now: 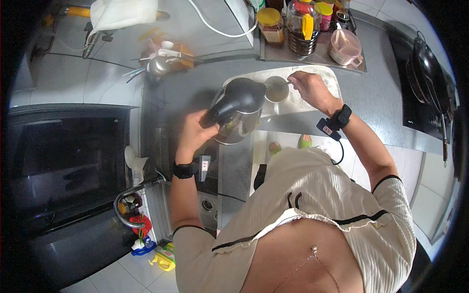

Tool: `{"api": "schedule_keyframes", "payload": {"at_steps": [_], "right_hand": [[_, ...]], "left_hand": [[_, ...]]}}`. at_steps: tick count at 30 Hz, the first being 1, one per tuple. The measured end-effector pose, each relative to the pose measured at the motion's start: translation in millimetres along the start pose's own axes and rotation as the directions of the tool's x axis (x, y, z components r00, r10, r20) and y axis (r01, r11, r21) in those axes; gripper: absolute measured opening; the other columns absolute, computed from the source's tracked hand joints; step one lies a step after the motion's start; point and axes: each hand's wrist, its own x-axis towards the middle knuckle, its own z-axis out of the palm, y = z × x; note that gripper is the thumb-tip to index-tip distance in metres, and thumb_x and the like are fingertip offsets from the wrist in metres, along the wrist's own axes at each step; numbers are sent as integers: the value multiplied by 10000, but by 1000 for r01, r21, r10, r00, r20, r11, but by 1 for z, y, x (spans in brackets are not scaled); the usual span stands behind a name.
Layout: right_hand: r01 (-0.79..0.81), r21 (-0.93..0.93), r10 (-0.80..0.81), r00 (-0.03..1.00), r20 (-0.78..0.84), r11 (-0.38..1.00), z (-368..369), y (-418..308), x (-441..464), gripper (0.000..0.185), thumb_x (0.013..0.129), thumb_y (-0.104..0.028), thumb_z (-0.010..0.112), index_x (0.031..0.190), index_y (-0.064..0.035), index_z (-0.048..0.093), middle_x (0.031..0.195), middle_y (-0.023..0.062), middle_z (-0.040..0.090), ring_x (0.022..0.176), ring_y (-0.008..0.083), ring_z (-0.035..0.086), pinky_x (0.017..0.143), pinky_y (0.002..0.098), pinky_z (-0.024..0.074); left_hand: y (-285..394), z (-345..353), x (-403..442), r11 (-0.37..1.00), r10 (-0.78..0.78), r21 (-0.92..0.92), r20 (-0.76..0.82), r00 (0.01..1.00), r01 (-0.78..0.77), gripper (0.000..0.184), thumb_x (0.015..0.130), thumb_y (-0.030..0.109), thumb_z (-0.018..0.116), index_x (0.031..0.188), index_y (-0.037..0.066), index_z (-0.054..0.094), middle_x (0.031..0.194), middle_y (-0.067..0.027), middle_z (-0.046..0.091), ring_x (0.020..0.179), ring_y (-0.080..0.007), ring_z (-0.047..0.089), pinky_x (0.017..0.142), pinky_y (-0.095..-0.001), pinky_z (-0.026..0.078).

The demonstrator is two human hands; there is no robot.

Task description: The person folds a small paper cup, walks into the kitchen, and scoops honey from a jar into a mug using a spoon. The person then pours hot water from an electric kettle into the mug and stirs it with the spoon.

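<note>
My left hand [196, 136] is wrapped round the black handle of an electric kettle [240, 97] with a black lid and a shiny metal body. The kettle's spout side reaches the rim of a white mug [276, 108], and the kettle appears tilted towards it. Something greyish shows inside the mug, too unclear to name. At the mug's right rim, my right hand [312, 90] pinches a thin handle, apparently a spoon [289, 82], whose lower end is hidden in the mug. Beneath the mug lies a whitish board [320, 74].
Behind the board a tray [312, 56] carries jars, a large jug of dark liquid [302, 34] and a pink lidded container [345, 47]. A black pan [430, 73] sits on the hob at right. To the left are a sink tap [119, 205] and bottles.
</note>
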Motion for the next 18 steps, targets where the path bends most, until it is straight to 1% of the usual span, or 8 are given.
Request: {"api": "schedule_keyframes", "payload": {"at_steps": [3, 6, 8, 9, 11, 14, 18], "right_hand": [[-81, 114, 81, 997, 8, 990, 4, 0, 1, 196, 873, -172, 552, 910, 5, 626, 823, 211, 624, 746, 384, 594, 661, 422, 475], [-80, 171, 78, 997, 22, 982, 8, 3, -1, 194, 873, -163, 547, 919, 8, 626, 784, 202, 626, 727, 365, 604, 657, 410, 477], [-124, 193, 113, 991, 68, 973, 5, 1, -1, 196, 876, -161, 543, 919, 10, 627, 746, 187, 624, 698, 344, 608, 649, 400, 478], [-146, 203, 130, 987, 92, 968, 3, -1, -1, 197, 877, -161, 541, 919, 10, 628, 727, 180, 624, 684, 333, 611, 645, 395, 479], [-115, 174, 97, 989, 107, 978, 1, 0, 0, 206, 882, -170, 537, 922, 10, 629, 702, 164, 620, 658, 313, 610, 637, 388, 479], [-105, 170, 86, 989, 120, 980, -4, 3, 3, 222, 889, -187, 532, 933, 7, 630, 681, 149, 621, 638, 299, 610, 628, 382, 478], [-152, 165, 137, 985, 103, 974, -16, -5, 7, 214, 884, -204, 543, 954, -28, 643, 682, 141, 630, 640, 273, 624, 631, 385, 479]], "left_hand": [[-1, 0, 1, 1000, 16, 17, 3, 1000, -16, 288, 700, 95, 655, 952, -43, 636, 795, -63, 645, 725, -117, 574, 678, -265, 457], [1, 1, 2, 1000, 22, 12, 8, 1000, -23, 291, 704, 94, 654, 961, -41, 634, 791, -63, 644, 720, -113, 571, 665, -258, 455], [4, 1, 3, 1000, 24, 4, 22, 999, -24, 291, 705, 94, 653, 962, -40, 634, 788, -64, 643, 711, -113, 569, 649, -256, 456], [5, 1, 4, 1000, 4, 13, 27, 1000, -4, 293, 705, 93, 653, 965, -39, 634, 786, -61, 642, 696, -110, 567, 631, -253, 453], [5, 2, 4, 999, -35, 31, 37, 999, 34, 297, 705, 92, 654, 972, -38, 633, 781, -56, 639, 666, -104, 561, 594, -245, 449], [1, 2, 6, 1000, -10, 4, 53, 999, 10, 310, 709, 89, 654, 992, -35, 632, 768, -48, 633, 619, -86, 547, 537, -234, 432], [5, 2, 4, 999, 44, 29, 29, 999, -45, 322, 714, 87, 652, 1014, -28, 632, 760, -42, 630, 603, -74, 539, 523, -231, 429]]}}
